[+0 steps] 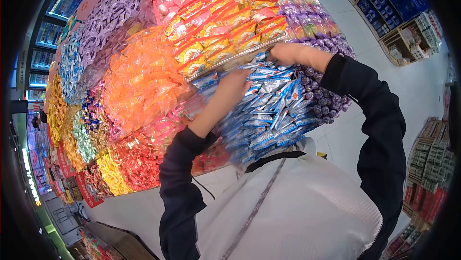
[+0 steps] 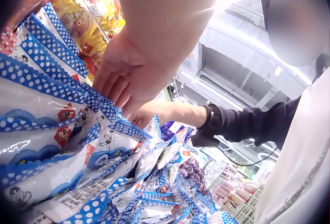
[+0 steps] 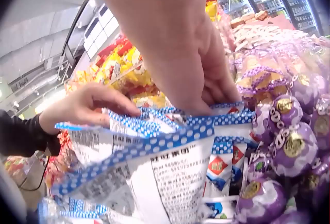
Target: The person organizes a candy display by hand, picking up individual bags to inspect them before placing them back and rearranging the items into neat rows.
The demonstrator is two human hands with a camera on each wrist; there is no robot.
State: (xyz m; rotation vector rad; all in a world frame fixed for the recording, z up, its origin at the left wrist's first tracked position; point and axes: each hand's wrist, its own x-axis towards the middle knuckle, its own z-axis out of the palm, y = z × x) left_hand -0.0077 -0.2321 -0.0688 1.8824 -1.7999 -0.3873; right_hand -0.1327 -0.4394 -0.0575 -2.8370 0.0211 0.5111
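Observation:
Blue-and-white dotted packets (image 1: 273, 111) (image 2: 46, 136) (image 3: 170, 167) stand closely packed in a heap. At the heap's far left part, my left hand (image 1: 233, 87) (image 2: 129, 74) (image 3: 87, 108) grips the upper edges of some packets, its fingers bent. My right hand (image 1: 290, 54) (image 2: 144, 113) (image 3: 196, 74) is at the far right corner, by the clear divider (image 1: 235, 58), with thumb and fingers around packet tops. Its fingertips are partly hidden among the packets.
Yellow-and-red packets (image 1: 216, 34) lie beyond the divider. Purple round sweets (image 1: 326, 94) (image 3: 291, 149) border the heap on the right, orange-wrapped sweets (image 1: 144, 82) lie to the left. Shelves (image 1: 384, 15) stand across the aisle.

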